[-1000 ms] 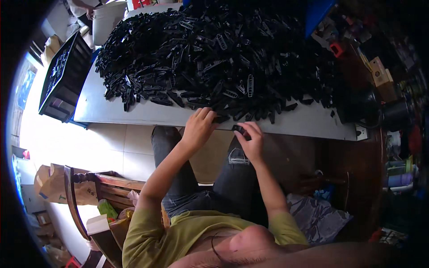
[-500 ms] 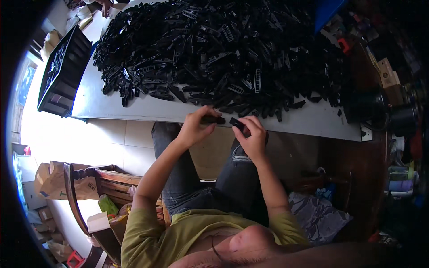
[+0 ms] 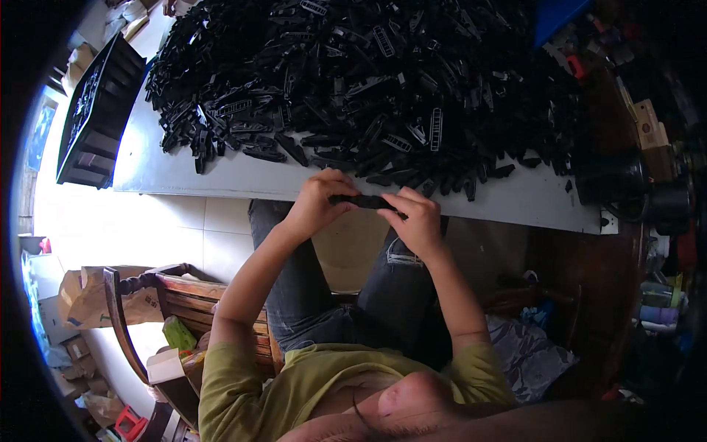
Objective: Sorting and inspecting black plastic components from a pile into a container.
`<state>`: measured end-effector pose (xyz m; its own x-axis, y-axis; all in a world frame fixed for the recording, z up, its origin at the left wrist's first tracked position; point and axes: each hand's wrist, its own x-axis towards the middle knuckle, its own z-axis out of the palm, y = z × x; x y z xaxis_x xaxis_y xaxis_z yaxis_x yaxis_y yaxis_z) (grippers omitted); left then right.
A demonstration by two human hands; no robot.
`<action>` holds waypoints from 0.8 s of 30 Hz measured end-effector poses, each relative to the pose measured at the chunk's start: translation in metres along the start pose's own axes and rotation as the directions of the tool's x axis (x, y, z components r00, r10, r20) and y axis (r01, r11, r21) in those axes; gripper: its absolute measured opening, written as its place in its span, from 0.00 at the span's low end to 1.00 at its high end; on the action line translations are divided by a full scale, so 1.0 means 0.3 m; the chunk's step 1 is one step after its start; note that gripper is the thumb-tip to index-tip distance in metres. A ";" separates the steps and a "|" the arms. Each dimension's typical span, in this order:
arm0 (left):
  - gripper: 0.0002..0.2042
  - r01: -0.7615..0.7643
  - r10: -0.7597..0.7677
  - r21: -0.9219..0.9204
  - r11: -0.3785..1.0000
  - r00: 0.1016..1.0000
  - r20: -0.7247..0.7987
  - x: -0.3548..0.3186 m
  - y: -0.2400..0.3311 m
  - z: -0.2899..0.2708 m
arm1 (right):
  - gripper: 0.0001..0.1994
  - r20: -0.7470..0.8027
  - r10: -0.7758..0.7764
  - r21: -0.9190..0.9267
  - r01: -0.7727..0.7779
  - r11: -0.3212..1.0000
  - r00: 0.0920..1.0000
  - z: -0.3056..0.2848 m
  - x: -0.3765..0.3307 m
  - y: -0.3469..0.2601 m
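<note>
Just off the table's near edge, my left hand point(image 3: 319, 200) and my right hand point(image 3: 414, 221) face each other over my lap. Both are closed on slim black plastic pieces point(image 3: 366, 201). The two pieces now meet end to end, so they look like one dark bar between my fingertips. Whether they are joined or only touching, I cannot tell. Beyond my hands, a broad heap of similar black plastic parts point(image 3: 331, 96) covers most of the table point(image 3: 243, 177); some parts have ladder-like slots.
A black crate point(image 3: 101, 118) with parts in it stands at the table's left. Dark cylindrical objects point(image 3: 611, 177) are at the right end. A wooden chair point(image 3: 188, 295) with a paper bag point(image 3: 110, 298) is at my left. Part of another person's hand shows at the top left.
My hands have brought the two black pieces together, closing the gap that was between them. The view has shifted slightly.
</note>
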<state>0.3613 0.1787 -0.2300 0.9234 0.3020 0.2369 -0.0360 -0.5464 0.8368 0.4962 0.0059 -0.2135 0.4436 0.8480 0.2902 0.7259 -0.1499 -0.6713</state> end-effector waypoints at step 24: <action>0.14 -0.287 0.261 0.229 0.930 0.955 0.139 -0.006 0.177 0.124 | 0.20 -0.566 0.172 -0.258 -0.371 0.892 0.806 -0.364 -0.119 0.393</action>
<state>0.3721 0.1200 -0.2043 0.9258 0.0377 0.3761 -0.2111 -0.7739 0.5971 0.6234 -0.0976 -0.2285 0.7799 0.3704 0.5045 0.6184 -0.5799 -0.5303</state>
